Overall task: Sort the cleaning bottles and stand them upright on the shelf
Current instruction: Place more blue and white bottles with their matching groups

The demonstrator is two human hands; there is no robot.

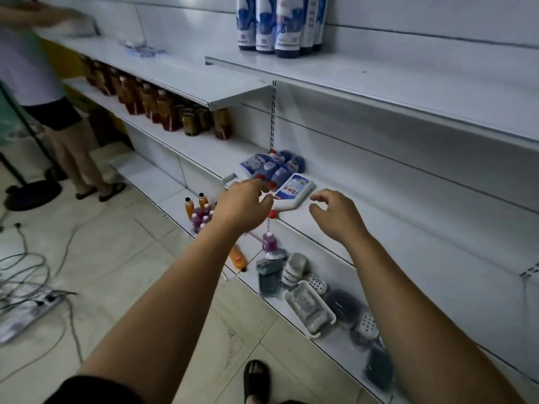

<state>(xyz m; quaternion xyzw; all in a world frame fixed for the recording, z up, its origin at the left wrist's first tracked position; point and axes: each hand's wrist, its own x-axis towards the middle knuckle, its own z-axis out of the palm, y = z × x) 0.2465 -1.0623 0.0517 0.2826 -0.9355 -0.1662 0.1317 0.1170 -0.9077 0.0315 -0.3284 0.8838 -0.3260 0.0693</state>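
Observation:
Several cleaning bottles lie in a heap (pixel 275 167) on the middle shelf (pixel 379 228), white and blue ones with red caps. The nearest white bottle (pixel 293 191) lies on its side, its red cap (pixel 273 213) at the shelf's front edge. My left hand (pixel 246 204) hovers with loosely curled fingers at this bottle's neck end; I cannot tell if it touches. My right hand (pixel 335 212) hangs over the shelf just right of the bottle, fingers bent and apart, holding nothing. Several blue-and-white bottles (pixel 281 24) stand upright on the top shelf.
Brown drink bottles and jars (pixel 163 109) line the middle shelf at the left. The bottom shelf holds small juice bottles (pixel 199 211), sponges and soap dishes (pixel 309 307). Another person (pixel 43 97) stands at far left. Cables and a power strip (pixel 29 304) lie on the floor.

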